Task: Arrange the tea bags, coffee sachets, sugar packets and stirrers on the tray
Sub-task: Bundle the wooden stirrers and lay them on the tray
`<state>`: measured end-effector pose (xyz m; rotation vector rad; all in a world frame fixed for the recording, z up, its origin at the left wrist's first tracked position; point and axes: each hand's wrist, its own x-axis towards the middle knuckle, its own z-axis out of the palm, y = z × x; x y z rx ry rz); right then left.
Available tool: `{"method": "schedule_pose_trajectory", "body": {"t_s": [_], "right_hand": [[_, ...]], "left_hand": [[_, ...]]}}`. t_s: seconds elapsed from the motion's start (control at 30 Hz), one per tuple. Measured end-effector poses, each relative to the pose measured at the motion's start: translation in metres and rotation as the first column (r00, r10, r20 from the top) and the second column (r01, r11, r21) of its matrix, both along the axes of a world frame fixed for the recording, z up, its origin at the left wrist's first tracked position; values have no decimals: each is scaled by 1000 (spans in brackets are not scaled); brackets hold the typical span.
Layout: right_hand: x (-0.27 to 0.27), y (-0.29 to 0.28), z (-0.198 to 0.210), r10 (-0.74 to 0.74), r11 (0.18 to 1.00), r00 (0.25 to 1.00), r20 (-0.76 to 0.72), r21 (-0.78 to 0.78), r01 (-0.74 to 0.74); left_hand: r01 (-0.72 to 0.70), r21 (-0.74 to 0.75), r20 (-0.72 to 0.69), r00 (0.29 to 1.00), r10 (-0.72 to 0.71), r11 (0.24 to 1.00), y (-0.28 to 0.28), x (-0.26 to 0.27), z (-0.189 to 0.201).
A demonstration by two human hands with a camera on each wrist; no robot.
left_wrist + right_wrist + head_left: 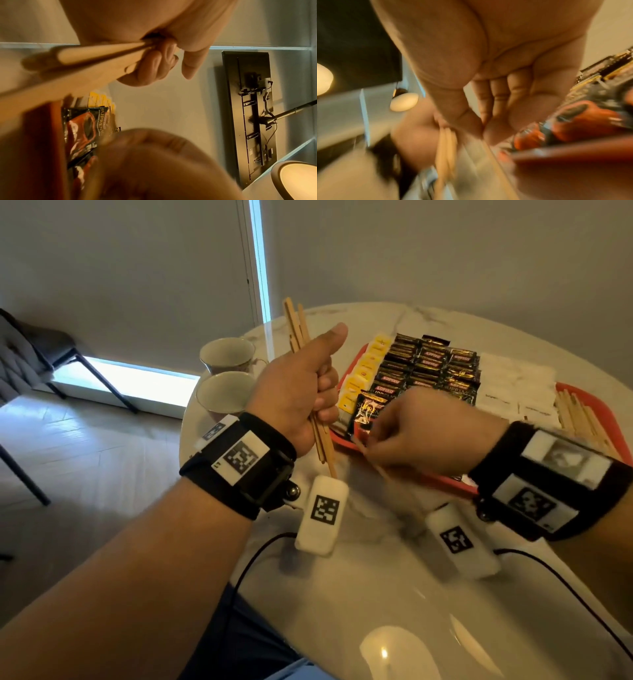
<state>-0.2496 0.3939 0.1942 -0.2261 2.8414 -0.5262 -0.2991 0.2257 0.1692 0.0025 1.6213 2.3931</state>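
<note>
My left hand (pixel 320 392) grips a bundle of wooden stirrers (pixel 296 326) upright above the table, thumb up; the left wrist view shows the fingers (pixel 154 66) curled round the bundle of stirrers (pixel 96 56). My right hand (pixel 371 440), blurred, pinches a single stirrer (pixel 383 469) at the front edge of the red tray (pixel 442 480), just right of the bundle. The right wrist view shows that single stirrer (pixel 498 166) between thumb and fingers. On the tray lie yellow tea bags (pixel 363 371), black coffee sachets (pixel 431 368), white sugar packets (pixel 517 385) and a row of stirrers (pixel 579 419).
Two pale cups (pixel 227 356) (pixel 222 392) stand on the round marble table (pixel 376 594), left of the tray and just behind my left hand. A chair (pixel 44 347) stands off to the left on the floor. Cables trail from my wrist cameras across the table's near part.
</note>
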Motion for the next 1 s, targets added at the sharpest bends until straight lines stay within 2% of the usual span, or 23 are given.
{"method": "schedule_pose_trajectory", "body": {"t_s": [0.03, 0.07, 0.13, 0.17, 0.2, 0.27, 0.33, 0.4, 0.47, 0.53, 0.6, 0.67, 0.73, 0.8, 0.87, 0.93, 1.0], "right_hand": [[-2, 4, 7, -57, 984, 998, -31, -170, 51], [-2, 5, 14, -112, 928, 993, -32, -360, 93], [-2, 4, 23, -166, 740, 986, -13, -663, 115], [-3, 1, 24, -179, 664, 983, -34, -742, 95], [-5, -2, 23, -194, 628, 978, -71, -775, 68], [-10, -5, 19, -219, 628, 965, -141, -777, 29], [-15, -4, 12, -229, 586, 966, -124, -810, 35], [-19, -1, 5, -258, 466, 966, -27, -879, 100], [-22, 1, -1, -279, 291, 953, 120, -935, 203], [-22, -1, -5, -197, 139, 922, 334, -921, 363], [-19, -3, -8, -16, 19, 840, 542, -840, 542], [-17, -3, -13, 167, -66, 775, 610, -777, 626], [-16, -3, -16, 226, -103, 769, 598, -770, 629], [-15, -4, -17, 200, -99, 776, 598, -776, 623], [-13, -4, -20, 124, -64, 786, 606, -785, 616], [-12, -2, -23, 54, -13, 802, 594, -803, 596], [-11, -1, -26, 43, 20, 823, 566, -825, 565]], "left_hand": [[8, -17, -16, 1000, -8, 1000, 1, 0, -3], [23, -33, -29, 999, -24, 999, 3, 1, -6], [100, -63, -66, 992, -104, 993, 8, 5, -12], [149, -78, -90, 984, -156, 986, 11, 7, -14], [179, -88, -106, 976, -188, 980, 14, 10, -15], [195, -93, -117, 972, -205, 976, 19, 14, -15], [183, -82, -128, 973, -192, 980, 20, 16, -12], [122, -54, -164, 978, -130, 991, 19, 15, -7], [24, -7, -210, 977, -25, 1000, 20, 12, 0], [-55, 69, -270, 960, 72, 996, 23, 9, 11], [-100, 125, -313, 940, 135, 987, 26, 7, 19], [-123, 72, -362, 921, 141, 990, 28, 7, 20], [-148, -70, -434, 895, 104, 987, 31, 11, 17], [-207, -193, -508, 858, 82, 959, 33, 17, 15], [-256, -264, -571, 819, 64, 930, 35, 21, 14], [-272, -326, -587, 809, 32, 905, 35, 25, 14], [-268, -361, -596, 803, 0, 893, 35, 27, 16]]}}
